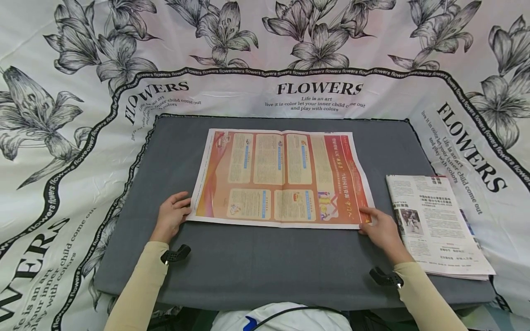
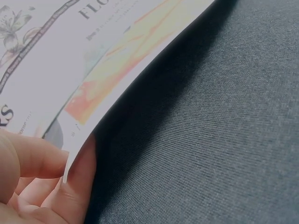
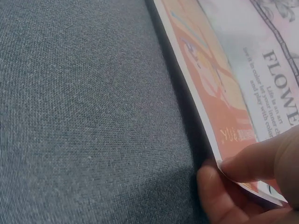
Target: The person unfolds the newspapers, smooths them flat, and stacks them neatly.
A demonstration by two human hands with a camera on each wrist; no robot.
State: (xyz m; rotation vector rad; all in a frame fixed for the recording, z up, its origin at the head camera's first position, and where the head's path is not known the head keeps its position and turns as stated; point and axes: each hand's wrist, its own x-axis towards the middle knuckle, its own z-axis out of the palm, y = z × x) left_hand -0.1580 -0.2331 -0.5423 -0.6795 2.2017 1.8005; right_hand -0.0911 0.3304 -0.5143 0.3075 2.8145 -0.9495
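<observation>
An orange-and-red printed newspaper sheet [image 1: 271, 184] with white margins lies spread across the grey board, a vertical crease down its middle. My left hand [image 1: 171, 216] pinches its near left corner; in the left wrist view the thumb is on top, fingers [image 2: 77, 182] beneath, and the near edge is lifted off the cloth. At the near right corner my right hand [image 1: 383, 230] pinches the newspaper sheet [image 3: 210, 93] between thumb and fingers [image 3: 212, 186]. The sheet's near edge casts a dark shadow on the cloth in both wrist views.
A folded stack of newspapers [image 1: 439, 225] lies to the right, close beside my right hand, over the board's right edge. The grey cloth-covered board [image 1: 256, 271] rests on a white tablecloth [image 1: 232, 99] printed with flowers and lettering. Its front edge is near my body.
</observation>
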